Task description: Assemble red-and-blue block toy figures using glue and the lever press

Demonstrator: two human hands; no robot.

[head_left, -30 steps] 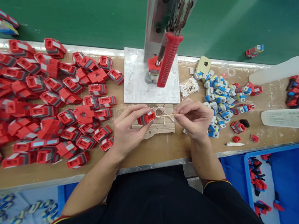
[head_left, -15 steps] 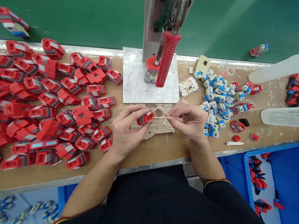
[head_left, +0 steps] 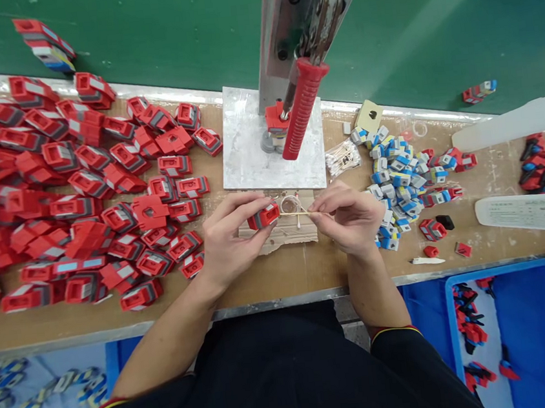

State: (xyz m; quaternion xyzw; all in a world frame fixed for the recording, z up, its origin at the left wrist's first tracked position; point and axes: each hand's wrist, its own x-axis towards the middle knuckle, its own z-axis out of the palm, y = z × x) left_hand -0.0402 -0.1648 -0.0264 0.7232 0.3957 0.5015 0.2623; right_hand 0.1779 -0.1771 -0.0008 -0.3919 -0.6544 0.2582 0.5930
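Note:
My left hand point(head_left: 236, 230) is closed round a red plastic toy part point(head_left: 263, 216), pinching it above the cardboard piece point(head_left: 285, 234). Between thumb and fingertips, my right hand point(head_left: 349, 215) grips a thin cotton swab point(head_left: 297, 214). Its far tip meets the right end of the red part. On the cardboard, just behind the swab, sits a small round clear dish point(head_left: 290, 205). Another swab with a white tip point(head_left: 298, 222) lies on the cardboard under the one I hold.
A press with a red handle point(head_left: 305, 109) stands on a metal plate point(head_left: 242, 149) ahead. Red parts point(head_left: 86, 236) pile up at left. White-blue parts point(head_left: 397, 165) and a bag of cotton swabs point(head_left: 342, 157) lie at right, above a blue bin point(head_left: 534, 332).
My right hand has shifted slightly to the right along the swab, its fingers less curled. My left hand and the red part have barely moved.

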